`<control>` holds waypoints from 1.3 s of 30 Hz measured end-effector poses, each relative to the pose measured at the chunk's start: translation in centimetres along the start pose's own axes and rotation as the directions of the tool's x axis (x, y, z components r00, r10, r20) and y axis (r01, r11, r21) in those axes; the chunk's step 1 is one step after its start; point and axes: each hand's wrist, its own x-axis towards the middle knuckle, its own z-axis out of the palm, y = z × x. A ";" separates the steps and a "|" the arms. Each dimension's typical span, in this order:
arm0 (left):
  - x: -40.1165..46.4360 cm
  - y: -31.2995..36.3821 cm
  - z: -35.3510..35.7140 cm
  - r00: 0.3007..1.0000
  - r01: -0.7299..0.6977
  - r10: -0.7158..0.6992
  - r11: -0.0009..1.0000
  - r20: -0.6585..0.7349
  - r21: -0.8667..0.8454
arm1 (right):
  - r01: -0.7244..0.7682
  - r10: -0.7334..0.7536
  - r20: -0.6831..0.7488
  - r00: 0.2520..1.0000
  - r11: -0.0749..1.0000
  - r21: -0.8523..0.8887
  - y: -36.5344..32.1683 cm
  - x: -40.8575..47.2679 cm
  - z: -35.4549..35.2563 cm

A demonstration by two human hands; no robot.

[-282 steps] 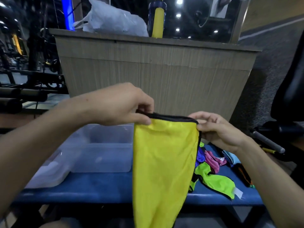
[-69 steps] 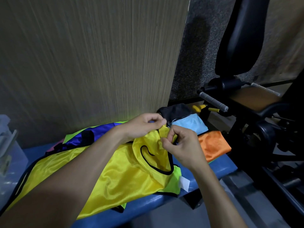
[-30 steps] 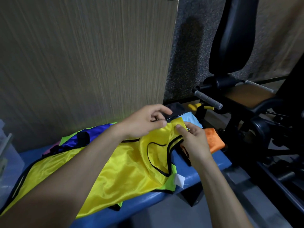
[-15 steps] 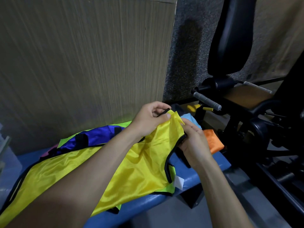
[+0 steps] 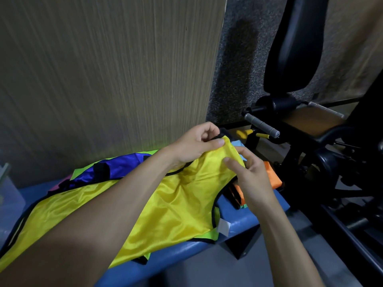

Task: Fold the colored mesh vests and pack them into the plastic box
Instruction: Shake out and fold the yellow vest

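A yellow mesh vest (image 5: 178, 206) with black trim lies spread along the blue bench (image 5: 244, 222). My left hand (image 5: 196, 145) pinches its raised shoulder strap end between thumb and fingers. My right hand (image 5: 250, 175) holds the same strap from the right, thumb on top of the cloth. Under the yellow vest lie a blue vest (image 5: 116, 167), a lime green one (image 5: 83, 169), an orange one (image 5: 272, 176) and a light blue one (image 5: 238, 144). A sliver of the clear plastic box (image 5: 9, 195) shows at the left edge.
A wood-grain panel (image 5: 107, 69) stands right behind the bench. Black gym equipment (image 5: 300, 125) with a padded back and grey handle crowds the right side. Grey floor lies below the bench front.
The yellow vest went from hanging in front of me to lying on the bench. In the last second both hands lifted the strap end and the armhole loop flattened out.
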 end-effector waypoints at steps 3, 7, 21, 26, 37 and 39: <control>0.4 0.8 0.4 0.992 -0.124 0.124 0.991 0.011 0.048 | 0.041 -0.044 -0.032 0.999 0.995 -0.089 0.1 0.1 -0.2; 0.8 1.7 1.1 0.979 -0.204 0.200 0.967 0.042 0.155 | 0.136 -0.151 -0.071 0.986 0.974 -0.183 -0.4 0.8 -0.4; -10.2 -7.6 -3.3 0.933 0.198 0.187 0.447 -0.308 0.872 | 0.001 -0.143 -0.252 0.957 0.871 -0.491 1.8 4.0 0.4; -8.2 -7.8 -3.7 0.960 0.121 0.219 0.247 -0.177 0.962 | -0.033 -0.135 -0.305 0.943 0.872 -0.489 1.1 3.4 0.8; -7.6 -7.9 -3.4 0.991 0.076 0.104 0.091 -0.085 0.993 | -0.105 -0.088 -0.370 0.925 0.876 -0.471 1.2 3.5 0.8; -9.5 -7.6 -2.4 0.972 0.044 0.223 0.113 -0.069 0.993 | -0.113 -0.084 -0.376 0.923 0.874 -0.473 1.3 3.9 0.8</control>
